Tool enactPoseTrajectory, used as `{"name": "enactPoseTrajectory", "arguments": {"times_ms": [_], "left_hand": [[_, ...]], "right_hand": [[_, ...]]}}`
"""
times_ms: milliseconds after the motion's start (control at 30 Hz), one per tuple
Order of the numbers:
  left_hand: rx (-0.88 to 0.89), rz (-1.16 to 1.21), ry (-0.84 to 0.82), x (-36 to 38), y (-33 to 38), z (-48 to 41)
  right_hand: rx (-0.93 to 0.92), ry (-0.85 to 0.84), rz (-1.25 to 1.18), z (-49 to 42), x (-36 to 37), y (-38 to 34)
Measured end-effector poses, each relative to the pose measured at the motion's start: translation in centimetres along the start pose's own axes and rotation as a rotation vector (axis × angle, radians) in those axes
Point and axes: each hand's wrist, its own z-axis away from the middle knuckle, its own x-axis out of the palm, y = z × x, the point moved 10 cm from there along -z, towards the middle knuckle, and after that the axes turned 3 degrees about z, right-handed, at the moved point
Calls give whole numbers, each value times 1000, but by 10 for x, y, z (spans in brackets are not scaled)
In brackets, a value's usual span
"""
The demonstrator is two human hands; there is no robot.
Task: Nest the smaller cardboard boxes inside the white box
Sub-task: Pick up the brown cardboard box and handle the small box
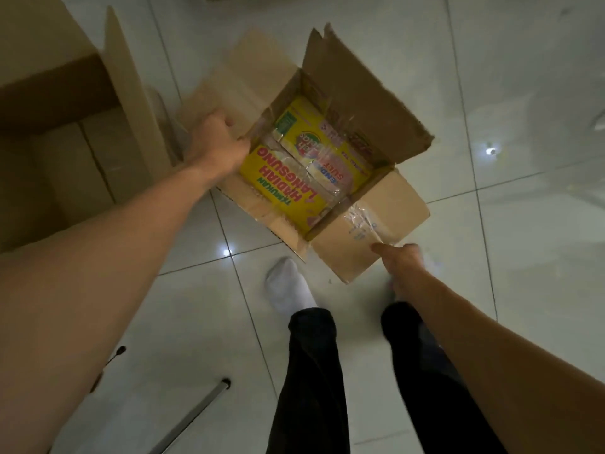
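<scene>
Cardboard box [370, 237] between hands, seemingly gripped

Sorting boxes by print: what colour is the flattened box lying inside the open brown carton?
Mostly yellow, with red and green lettering; seen in the head view.

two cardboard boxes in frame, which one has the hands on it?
The smaller open box at centre, with yellow printed packaging inside. Left hand grips its left rim, right hand its near flap. The bigger brown box at far left is untouched.
</scene>
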Motion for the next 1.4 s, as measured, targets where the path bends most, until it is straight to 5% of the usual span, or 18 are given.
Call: {"name": "enactPoseTrajectory", "arguments": {"times_ms": [167, 300, 533, 767, 900, 1200, 1400], "left_hand": [[-76, 2, 15, 7, -19, -5], [-149, -74, 26, 8, -31, -1], [-327, 8, 30, 36, -38, 26], [-267, 109, -102, 84, -19, 53], [-312, 156, -125, 92, -21, 59], [-376, 198, 129, 76, -48, 54], [-566, 506, -25, 102, -69, 62]], "right_hand": [[125, -174, -96, -7, 22, 5], [126, -128, -118, -13, 3, -15], [-346, 115, 85, -16, -63, -108], [-660, 289, 340, 6, -106, -201], [-786, 336, 454, 14, -112, -240], [-942, 365, 629, 20, -101, -277], [-953, 347, 649, 20, -104, -277]]}}
